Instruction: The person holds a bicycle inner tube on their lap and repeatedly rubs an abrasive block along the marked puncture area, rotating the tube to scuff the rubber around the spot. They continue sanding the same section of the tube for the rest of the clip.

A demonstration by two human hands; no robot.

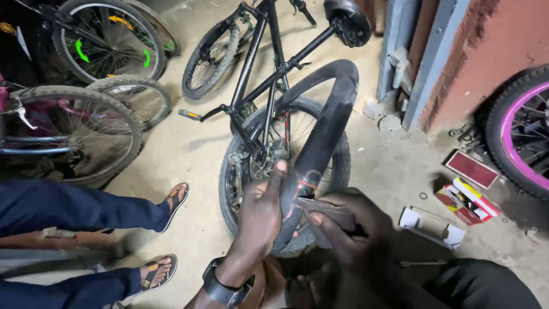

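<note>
The left hand (260, 214) is wrapped around a black inner tube (320, 137), thumb up its side; the right hand (343, 226) pinches a brown scrap of sandpaper (329, 210) flat against it just beside that grip. The scrap could slip off the marked spot if the limp tube twists. The rubber looks dusty, with orange marks (303, 191) by the thumb.

left hand (260, 214) showing bare, wide black strap with a metal buckle circling its wrist like a watch band, right hand (343, 229) showing bare too, dark sleeve or trouser fabric showing at lower right, no gloves
</note>
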